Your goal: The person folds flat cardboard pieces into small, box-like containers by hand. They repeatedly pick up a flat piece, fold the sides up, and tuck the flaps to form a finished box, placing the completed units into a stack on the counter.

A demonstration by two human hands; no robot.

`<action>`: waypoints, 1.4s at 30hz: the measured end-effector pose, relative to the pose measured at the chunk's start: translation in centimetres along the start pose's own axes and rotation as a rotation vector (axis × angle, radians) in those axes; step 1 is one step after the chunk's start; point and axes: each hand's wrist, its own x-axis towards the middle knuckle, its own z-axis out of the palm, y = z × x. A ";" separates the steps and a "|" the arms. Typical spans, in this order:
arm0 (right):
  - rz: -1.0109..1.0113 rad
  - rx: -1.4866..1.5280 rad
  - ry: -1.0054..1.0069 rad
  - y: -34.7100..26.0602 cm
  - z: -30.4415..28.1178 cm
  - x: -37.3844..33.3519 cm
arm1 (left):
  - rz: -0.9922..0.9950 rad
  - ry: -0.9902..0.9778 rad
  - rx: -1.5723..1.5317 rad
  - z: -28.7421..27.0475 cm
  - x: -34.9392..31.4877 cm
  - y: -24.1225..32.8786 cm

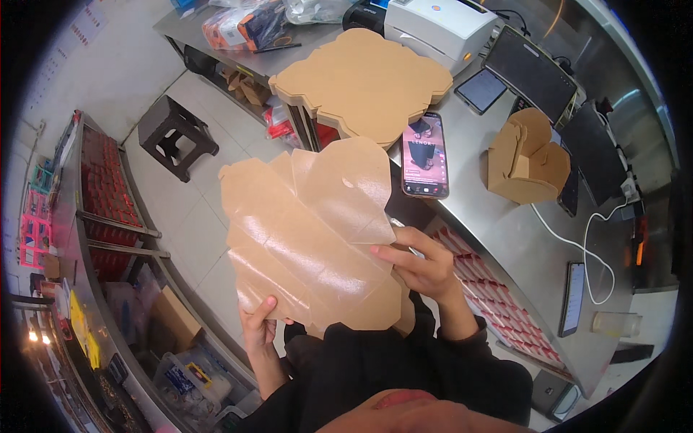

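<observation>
Black fabric top (346,368) on the wearer sits nearest, at the bottom of view; just past it a kraft-brown, glossy-faced cardboard sheet (310,238), wavy-edged and creased, is held up btwn both hands, beside the counter; left hand (260,328) grips its lower-left corner, thumb on the glossy face, most fingers hidden underneath; right hand (427,265) holds the rt edge, a fingertip laid on the face; can't tell how firm either hold is; more brown card shows under the lower-rt edge, unclear if it's a separate pc.

Progress, judging by what's visible: the sheet is cut & creased but basically flat, no wall stood up yet, so all its main folds look undone; one kraft-brown folded cardboard box (527,162) w/ rounded flaps raised stands on the silver metal counter (476,209), walls formed, top not closed; a thick stack of flat kraft-brown cardboard blanks (361,79) lies beyond the sheet, all unfolded, qty unclear; a lit rectangular smartphone (424,155) is just beside that stack; a boxy white printer (440,29) is behind it.
</observation>
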 end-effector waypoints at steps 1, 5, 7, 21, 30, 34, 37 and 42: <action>-0.021 -0.005 0.031 0.1 0.3 0.0 | -0.008 0.001 0.003 -0.1 0.0 -0.2; -0.094 -0.042 0.080 0.3 0.8 -0.2 | -0.034 0.016 0.013 0.0 0.2 -0.6; -0.062 -0.038 0.080 0.3 1.0 -0.3 | -0.056 0.024 0.027 0.2 0.2 -0.5; 0.025 0.073 0.041 0.6 2.4 0.3 | -0.320 0.058 0.160 -1.2 1.0 -1.6; 0.469 0.445 0.280 0.9 5.1 0.5 | -0.513 -0.055 0.211 -0.3 1.3 -3.3; 0.674 0.514 0.385 0.4 4.7 1.3 | 0.008 0.175 0.633 1.6 1.3 -4.8; 0.608 0.534 0.418 0.3 4.4 1.8 | 0.527 0.235 1.108 2.4 2.2 -2.4; 0.508 0.445 0.313 -0.4 5.0 3.9 | 0.407 -0.342 0.586 6.8 2.5 2.0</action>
